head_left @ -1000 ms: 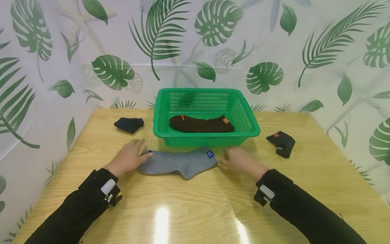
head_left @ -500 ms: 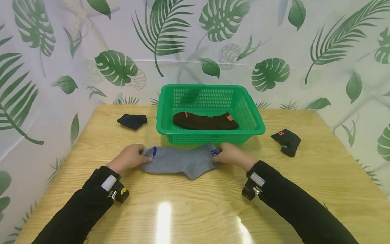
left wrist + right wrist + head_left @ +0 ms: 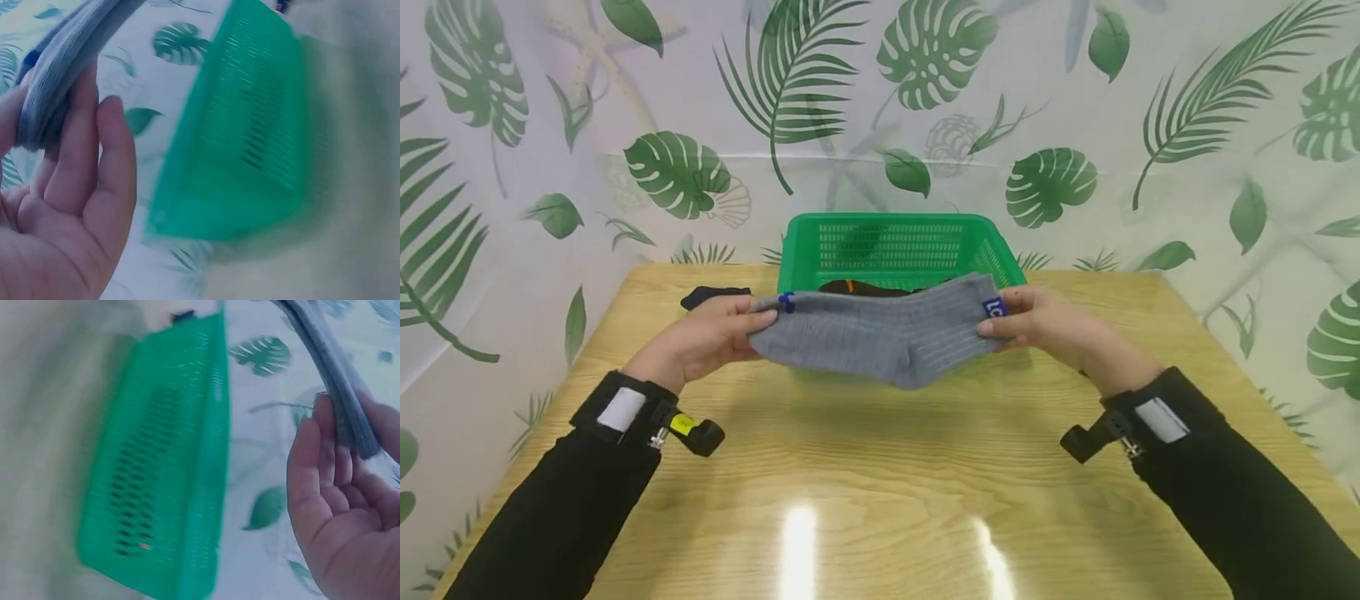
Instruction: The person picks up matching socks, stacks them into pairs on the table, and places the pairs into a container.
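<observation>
A pair of grey socks [image 3: 865,333] with a blue label hangs above the table, stretched sideways between both hands. My left hand [image 3: 707,333] pinches the toe end between thumb and fingers. At the cuff end, beside the blue label, my right hand [image 3: 1052,325] pinches with thumb and fingers. Both wrist views show the grey fabric edge-on: the left wrist view has the socks [image 3: 62,81] between thumb and fingers, and so does the right wrist view, where the layered cuff [image 3: 353,425] shows. Behind the socks, brown socks [image 3: 865,288] in the basket are partly hidden.
A green plastic basket [image 3: 887,218] stands at the back of the wooden table [image 3: 880,467], its front covered by the grey socks. Left of it lies a dark folded sock [image 3: 715,295], partly behind my left hand. A leaf-patterned sheet [image 3: 880,100] rises behind the table.
Both hands have taken hold of the grey socks and lifted them off the table. My right hand has moved right and up, now covering most of the black sock at the right.
</observation>
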{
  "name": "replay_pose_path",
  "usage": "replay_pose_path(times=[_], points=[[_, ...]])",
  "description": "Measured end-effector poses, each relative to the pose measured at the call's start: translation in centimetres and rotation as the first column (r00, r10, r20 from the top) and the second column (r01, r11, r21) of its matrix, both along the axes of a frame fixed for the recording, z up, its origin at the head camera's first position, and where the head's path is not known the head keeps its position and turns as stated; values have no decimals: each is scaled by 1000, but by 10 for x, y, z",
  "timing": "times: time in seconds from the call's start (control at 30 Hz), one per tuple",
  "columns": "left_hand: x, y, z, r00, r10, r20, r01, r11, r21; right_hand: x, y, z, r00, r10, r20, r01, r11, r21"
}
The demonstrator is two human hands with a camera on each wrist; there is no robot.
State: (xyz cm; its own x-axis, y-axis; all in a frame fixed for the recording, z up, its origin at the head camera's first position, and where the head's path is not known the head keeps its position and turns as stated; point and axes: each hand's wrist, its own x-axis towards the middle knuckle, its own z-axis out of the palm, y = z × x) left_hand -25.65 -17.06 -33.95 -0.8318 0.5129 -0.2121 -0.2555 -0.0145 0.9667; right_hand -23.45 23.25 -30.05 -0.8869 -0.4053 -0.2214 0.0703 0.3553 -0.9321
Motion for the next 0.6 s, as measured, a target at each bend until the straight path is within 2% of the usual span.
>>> replay_pose_path(times=[0.07, 0.13, 0.2, 0.27, 0.37, 0.43, 0.5, 0.6], points=[[-12, 9, 19, 998, 68, 10, -68, 997, 30, -9, 2, 17, 998, -58, -22, 57, 998, -21], [-28, 21, 36, 985, 168, 45, -170, 983, 65, -23, 2, 28, 992, -126, -24, 124, 991, -51], [-46, 35, 47, 958, 273, 87, -281, 955, 94, -41, 1, 34, 978, -210, -3, 209, 976, -56], [-64, 50, 53, 918, 369, 147, -386, 916, 111, -61, -1, 32, 960, -280, 14, 281, 959, -29], [-85, 73, 48, 868, 451, 207, -477, 874, 92, -85, -2, 16, 929, -367, 38, 366, 930, 39], [-96, 85, 40, 846, 481, 231, -505, 861, 56, -98, -2, 2, 913, -404, 56, 400, 913, 81], [-104, 94, 31, 833, 505, 228, -519, 854, 5, -107, -2, -9, 894, -440, 85, 430, 896, 112], [-112, 102, 19, 824, 531, 198, -527, 846, -78, -116, 0, -19, 882, -448, 144, 432, 892, 134]])
